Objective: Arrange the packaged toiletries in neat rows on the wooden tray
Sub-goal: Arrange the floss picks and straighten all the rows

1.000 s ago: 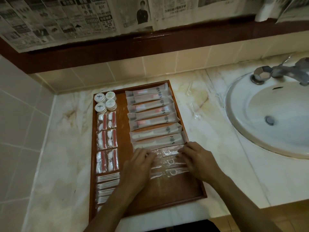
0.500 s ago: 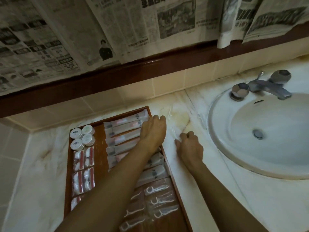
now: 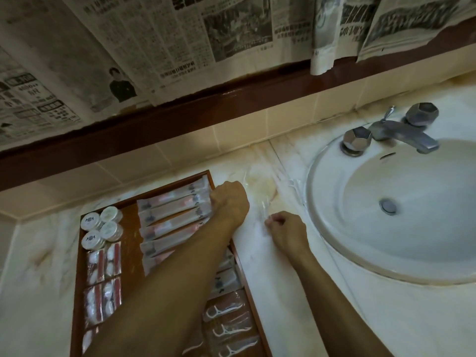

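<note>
Floss-pick packets (image 3: 226, 328) in the near right part of the wooden tray (image 3: 130, 243), stacked in a column; lowest packets cut off by the frame edge. Red-and-white sachets (image 3: 104, 279) in paired rows down the tray's left side, nearest ones cut off likewise. Left forearm stretched diagonally across the tray, hiding the middle of the long toothbrush sachets (image 3: 172, 215). Four round white containers (image 3: 101, 226) clustered in the far left corner of the tray.

Left hand (image 3: 229, 202) past the tray's far right corner, over the marble counter (image 3: 278, 292), fingers curled under; grip contents not discernible. Right hand (image 3: 287, 231) just right of it, fingers curled, thumb and forefinger pinching a clear plastic packet (image 3: 264, 211) lying on the counter; packet nearly transparent, outline hard to trace. Hands near each other, not touching.

Further clear wrapper (image 3: 296, 188) near the rim of the white sink (image 3: 334, 248), contents unreadable. Metal faucet (image 3: 394, 130) behind the basin. Newspaper sheets (image 3: 180, 42) hanging above the dark red ledge (image 3: 180, 124), print illegible.
</note>
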